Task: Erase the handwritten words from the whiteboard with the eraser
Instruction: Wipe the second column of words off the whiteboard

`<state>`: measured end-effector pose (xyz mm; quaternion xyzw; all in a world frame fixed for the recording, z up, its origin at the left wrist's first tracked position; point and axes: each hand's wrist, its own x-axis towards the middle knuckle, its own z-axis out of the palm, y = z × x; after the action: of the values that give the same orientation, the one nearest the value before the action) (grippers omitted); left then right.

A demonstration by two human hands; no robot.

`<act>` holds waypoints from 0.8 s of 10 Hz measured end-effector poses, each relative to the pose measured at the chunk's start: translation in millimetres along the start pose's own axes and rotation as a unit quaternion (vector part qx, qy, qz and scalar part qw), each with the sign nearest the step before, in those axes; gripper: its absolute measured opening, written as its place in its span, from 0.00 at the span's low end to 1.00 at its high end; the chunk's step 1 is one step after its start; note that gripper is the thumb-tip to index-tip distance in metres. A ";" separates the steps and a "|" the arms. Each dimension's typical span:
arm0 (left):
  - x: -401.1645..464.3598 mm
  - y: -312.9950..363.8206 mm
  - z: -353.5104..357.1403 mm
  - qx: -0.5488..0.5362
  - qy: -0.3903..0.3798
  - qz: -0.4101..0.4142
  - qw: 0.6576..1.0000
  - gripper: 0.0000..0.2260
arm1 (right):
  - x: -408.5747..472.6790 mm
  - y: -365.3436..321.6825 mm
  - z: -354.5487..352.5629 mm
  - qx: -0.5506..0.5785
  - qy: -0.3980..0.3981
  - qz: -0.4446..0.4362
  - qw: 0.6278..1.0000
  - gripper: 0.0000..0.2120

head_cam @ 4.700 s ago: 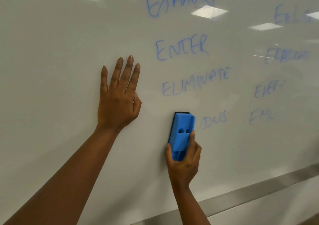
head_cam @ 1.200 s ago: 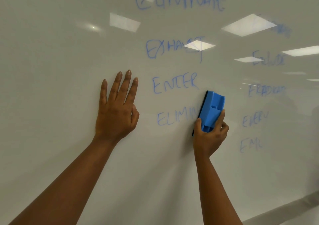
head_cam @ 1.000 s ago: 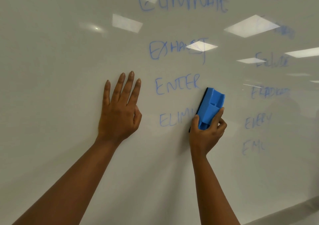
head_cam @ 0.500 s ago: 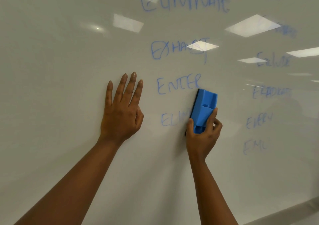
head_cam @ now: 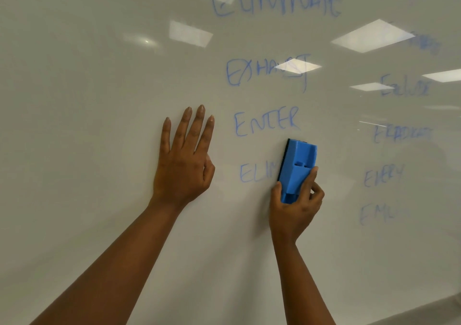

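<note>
Now blue plastic block eraser at frame centre-right, pad flat on glossy whiteboard, covering right part of lowest "ELIM" word. Right hand grips its lower end for pressure. Left hand flat, fingers spread, bracing. "ENTER", "EXHAUST" above; fainter words right. Nothing obstructs.

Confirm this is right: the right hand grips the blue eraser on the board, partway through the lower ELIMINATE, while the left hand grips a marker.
Not quite. In the head view the left hand holds no marker; it rests flat on the whiteboard. The right hand does grip the blue eraser, with only ELIM left.
</note>
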<state>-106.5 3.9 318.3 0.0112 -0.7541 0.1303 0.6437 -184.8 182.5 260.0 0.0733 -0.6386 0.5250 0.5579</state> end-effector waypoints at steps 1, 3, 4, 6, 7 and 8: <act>-0.2 -0.1 -0.1 0.003 -0.003 0.000 1.000 0.28 | -11.9 -11.7 2.5 0.011 -0.020 -0.046 0.999 0.36; -1.0 -1.5 -0.8 0.001 -0.006 -0.001 1.000 0.28 | -44.7 -7.2 -5.4 -0.010 -0.116 -0.135 0.984 0.39; -1.1 -1.9 -1.1 0.002 -0.010 0.000 1.000 0.28 | -38.1 2.5 -10.1 -0.020 -0.102 -0.138 0.985 0.39; -2.2 -1.8 -0.9 0.007 -0.010 -0.001 1.000 0.28 | -27.8 -10.4 1.9 0.013 -0.053 -0.091 0.994 0.37; -2.2 -1.6 -1.3 0.005 -0.008 0.000 1.000 0.28 | -35.3 -15.0 4.2 0.017 -0.080 -0.128 0.988 0.38; -2.3 -2.3 -1.6 0.003 -0.007 -0.001 1.000 0.28 | -41.4 -10.9 -1.0 -0.003 -0.111 -0.175 0.978 0.39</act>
<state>-104.1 1.7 316.7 0.0144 -0.7580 0.1315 0.6387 -161.6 158.1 233.5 0.2407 -0.6755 0.4056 0.5669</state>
